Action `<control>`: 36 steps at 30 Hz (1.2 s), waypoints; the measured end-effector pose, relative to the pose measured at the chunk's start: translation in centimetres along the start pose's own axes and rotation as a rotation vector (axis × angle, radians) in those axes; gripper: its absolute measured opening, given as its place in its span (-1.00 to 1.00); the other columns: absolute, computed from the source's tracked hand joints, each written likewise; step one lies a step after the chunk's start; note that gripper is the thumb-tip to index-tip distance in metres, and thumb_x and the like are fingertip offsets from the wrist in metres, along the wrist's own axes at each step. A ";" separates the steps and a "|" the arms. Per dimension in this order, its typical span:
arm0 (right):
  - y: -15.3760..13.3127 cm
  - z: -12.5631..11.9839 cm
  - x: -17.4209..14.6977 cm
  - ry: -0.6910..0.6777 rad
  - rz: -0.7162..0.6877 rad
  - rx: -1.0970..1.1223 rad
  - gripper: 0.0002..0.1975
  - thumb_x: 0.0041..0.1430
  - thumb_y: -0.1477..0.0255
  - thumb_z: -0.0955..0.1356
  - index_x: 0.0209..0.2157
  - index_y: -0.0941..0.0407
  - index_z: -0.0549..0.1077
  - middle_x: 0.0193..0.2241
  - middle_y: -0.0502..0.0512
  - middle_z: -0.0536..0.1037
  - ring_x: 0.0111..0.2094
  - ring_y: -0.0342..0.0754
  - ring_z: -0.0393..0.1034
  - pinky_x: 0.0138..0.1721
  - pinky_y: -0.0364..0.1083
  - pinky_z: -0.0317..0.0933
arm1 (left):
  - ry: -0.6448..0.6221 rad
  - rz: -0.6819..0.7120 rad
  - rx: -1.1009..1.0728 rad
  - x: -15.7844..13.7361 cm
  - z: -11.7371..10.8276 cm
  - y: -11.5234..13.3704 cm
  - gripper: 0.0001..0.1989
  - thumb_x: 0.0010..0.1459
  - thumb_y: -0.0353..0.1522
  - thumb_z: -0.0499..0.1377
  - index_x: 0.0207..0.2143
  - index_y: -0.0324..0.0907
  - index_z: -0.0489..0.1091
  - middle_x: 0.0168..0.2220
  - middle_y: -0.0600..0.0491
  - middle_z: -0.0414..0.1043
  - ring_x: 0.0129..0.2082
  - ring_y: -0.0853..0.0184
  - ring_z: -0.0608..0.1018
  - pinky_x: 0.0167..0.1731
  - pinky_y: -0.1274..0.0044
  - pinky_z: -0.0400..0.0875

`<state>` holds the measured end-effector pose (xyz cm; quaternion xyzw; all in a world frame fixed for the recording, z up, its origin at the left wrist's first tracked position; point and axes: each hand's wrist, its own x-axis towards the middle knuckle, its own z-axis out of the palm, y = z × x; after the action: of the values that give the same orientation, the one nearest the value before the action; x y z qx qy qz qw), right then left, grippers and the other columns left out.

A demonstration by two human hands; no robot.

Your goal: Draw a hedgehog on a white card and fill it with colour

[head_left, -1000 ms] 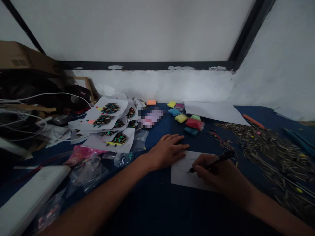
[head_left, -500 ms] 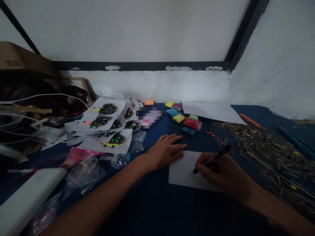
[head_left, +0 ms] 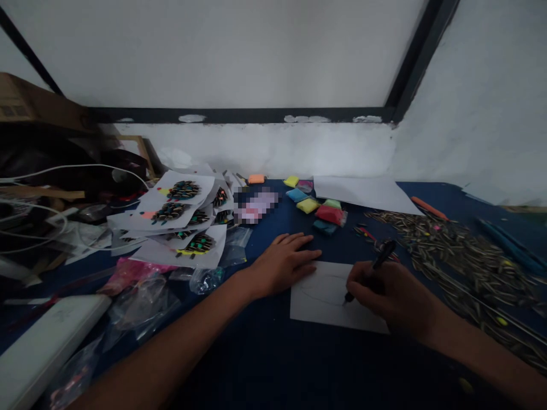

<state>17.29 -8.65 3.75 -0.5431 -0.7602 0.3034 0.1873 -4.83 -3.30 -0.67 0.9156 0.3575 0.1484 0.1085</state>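
Note:
A white sheet of paper (head_left: 316, 307) lies on the dark blue table, with a thin curved line drawn on it. My left hand (head_left: 284, 263) rests flat at the sheet's upper left corner, fingers stretched out. Pinched in my right hand (head_left: 384, 287) is a black pen (head_left: 383, 255), tilted, its tip at the end of the curved line. Part of the sheet is hidden under the right hand. Just beyond the hands lie several small coloured packets, among them a red packet (head_left: 330, 214) and a yellow packet (head_left: 307, 205).
Striped sunflower seeds (head_left: 461, 256) are heaped at the right. Papers bearing seed-covered figures (head_left: 183, 213) are stacked at the left, near clear plastic bags (head_left: 141, 307) and a white box-shaped object (head_left: 51, 341). Another white sheet (head_left: 363, 192) lies against the wall.
My right hand has moved the pen slightly to the right along the paper, and the drawn line is longer. My left hand stays flat. The whole view has shifted a little.

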 end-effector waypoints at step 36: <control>0.9 -1.5 0.3 0.164 -0.023 -0.144 -0.74 0.02 0.31 0.24 -0.62 0.12 0.41 -0.75 -0.04 0.31 -0.71 -0.17 0.19 -0.66 -0.16 0.01 | -0.007 -0.001 -0.001 0.0 -0.1 0.1 -0.59 0.30 -0.18 -0.04 0.16 -0.01 0.24 0.27 -0.04 0.06 0.28 0.18 0.10 0.20 0.23 0.00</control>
<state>18.74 -7.80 4.25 -0.5695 -0.7682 0.2004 0.2130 -4.86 -3.37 -0.52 0.9159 0.3575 0.1453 0.1102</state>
